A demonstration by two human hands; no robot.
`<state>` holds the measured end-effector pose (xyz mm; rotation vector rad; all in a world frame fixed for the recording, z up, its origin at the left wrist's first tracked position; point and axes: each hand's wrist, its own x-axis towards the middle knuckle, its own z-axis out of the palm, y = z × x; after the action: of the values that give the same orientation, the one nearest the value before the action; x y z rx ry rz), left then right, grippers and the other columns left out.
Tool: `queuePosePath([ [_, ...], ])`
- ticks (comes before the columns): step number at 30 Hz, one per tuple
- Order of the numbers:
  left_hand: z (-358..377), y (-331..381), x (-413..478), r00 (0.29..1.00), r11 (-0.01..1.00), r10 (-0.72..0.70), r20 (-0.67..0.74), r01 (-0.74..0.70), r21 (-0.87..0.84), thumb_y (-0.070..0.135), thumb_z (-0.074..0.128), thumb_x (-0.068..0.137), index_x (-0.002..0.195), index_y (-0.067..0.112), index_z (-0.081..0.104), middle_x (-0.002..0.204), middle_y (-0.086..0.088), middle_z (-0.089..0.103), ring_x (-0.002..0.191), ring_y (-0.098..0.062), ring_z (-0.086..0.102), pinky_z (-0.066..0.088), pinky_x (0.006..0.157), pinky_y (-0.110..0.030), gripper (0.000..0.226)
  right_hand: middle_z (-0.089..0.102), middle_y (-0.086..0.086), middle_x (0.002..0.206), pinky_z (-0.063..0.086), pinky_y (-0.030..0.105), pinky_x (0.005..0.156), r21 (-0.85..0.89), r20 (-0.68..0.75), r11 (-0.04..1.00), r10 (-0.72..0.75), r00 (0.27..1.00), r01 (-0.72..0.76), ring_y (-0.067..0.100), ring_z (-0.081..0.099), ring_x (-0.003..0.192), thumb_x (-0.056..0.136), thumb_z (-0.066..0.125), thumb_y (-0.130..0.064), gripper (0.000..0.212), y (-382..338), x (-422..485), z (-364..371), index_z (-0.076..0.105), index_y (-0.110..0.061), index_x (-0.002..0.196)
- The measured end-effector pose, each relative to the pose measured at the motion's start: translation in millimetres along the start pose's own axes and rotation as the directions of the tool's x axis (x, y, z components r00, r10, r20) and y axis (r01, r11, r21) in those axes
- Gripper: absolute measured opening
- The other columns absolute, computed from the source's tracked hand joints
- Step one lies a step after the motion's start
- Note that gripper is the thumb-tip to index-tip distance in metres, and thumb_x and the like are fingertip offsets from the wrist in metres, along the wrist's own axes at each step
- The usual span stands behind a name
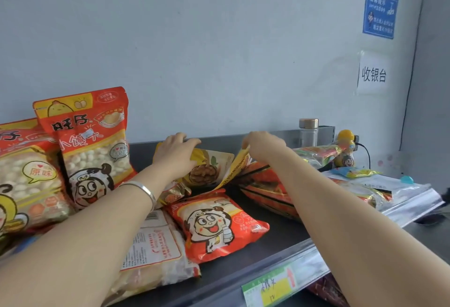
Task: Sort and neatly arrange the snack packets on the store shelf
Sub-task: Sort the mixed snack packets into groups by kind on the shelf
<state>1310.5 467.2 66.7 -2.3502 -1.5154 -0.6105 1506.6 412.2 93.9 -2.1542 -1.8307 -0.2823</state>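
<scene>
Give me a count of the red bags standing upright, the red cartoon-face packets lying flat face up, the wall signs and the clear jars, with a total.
Red bags standing upright: 2, the far-left bag and the bag beside it
Red cartoon-face packet lying flat face up: 1
Wall signs: 2, the blue sign and the white sign
Clear jar: 1
Total: 6

A smooth silver bangle (143,191) rings the wrist behind the left grip (175,153); both forearms (80,241) are bare.
</scene>
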Motion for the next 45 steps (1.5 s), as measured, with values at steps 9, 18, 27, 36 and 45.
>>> queuePosePath([
  [9,9.0,-18.4,7.2,0.974,0.975,-0.141,-0.177,0.167,0.144,0.026,0.056,0.092,0.142,0.03,0.029,0.14,-0.003,0.042,0.129,-0.026,0.038,0.034,0.101,-0.042,0.058,0.065,0.0,0.109,0.036,0.035,0.082,-0.019,-0.223,0.984,-0.177,0.959,0.177,0.026,0.058,0.107,0.093,0.055,-0.037,0.02,-15.4,29.4,19.5,0.065,-0.03,0.109],
  [18,7.3,-36.2,10.9,0.884,0.711,-0.465,0.052,0.408,-0.572,0.011,0.049,0.091,0.077,0.018,0.063,0.079,-0.011,0.06,0.083,-0.033,0.057,0.047,0.074,-0.039,0.021,0.064,0.002,0.103,0.05,0.037,0.086,0.343,-0.006,0.87,-0.376,0.927,0.355,0.021,0.057,0.097,0.085,0.068,-0.023,0.029,-39.1,41.9,23.3,0.066,-0.016,0.113],
  [27,-12.0,-17.6,12.5,0.953,0.518,-0.303,-0.032,0.137,-0.844,0.028,0.068,0.085,0.084,-0.008,0.063,0.087,-0.026,0.067,0.075,-0.032,0.063,0.051,0.074,-0.043,0.036,0.058,-0.002,0.117,0.036,0.04,0.089,0.173,-0.004,0.918,-0.36,0.933,0.356,0.024,0.052,0.111,0.085,0.064,-0.037,0.023,-48.4,38.3,35.9,0.064,-0.027,0.106],
  [36,-36.8,-24.7,-2.8,0.906,0.507,-0.362,-0.218,-0.005,-0.862,0.041,0.044,0.096,0.136,0.021,0.045,0.141,0.0,0.042,0.129,-0.017,0.039,0.03,0.097,-0.026,0.044,0.044,0.007,0.059,0.028,0.03,0.053,0.466,-0.337,0.853,-0.076,0.938,0.236,0.026,0.044,0.064,0.089,0.057,-0.017,0.038,-51.5,29.0,18.9,0.039,-0.011,0.056],
  [45,-50.2,-22.0,-21.2,0.901,0.255,-0.426,0.08,0.205,-0.945,0.042,0.063,0.086,0.15,0.028,0.011,0.153,-0.005,0.026,0.137,-0.028,0.032,0.028,0.11,-0.052,0.084,0.067,0.008,0.077,0.052,0.035,0.067,0.917,-0.277,0.338,0.156,0.948,0.212,0.025,0.061,0.072,0.089,0.06,-0.014,0.011,-49.5,7.2,-12.5,0.068,-0.013,0.08],
])
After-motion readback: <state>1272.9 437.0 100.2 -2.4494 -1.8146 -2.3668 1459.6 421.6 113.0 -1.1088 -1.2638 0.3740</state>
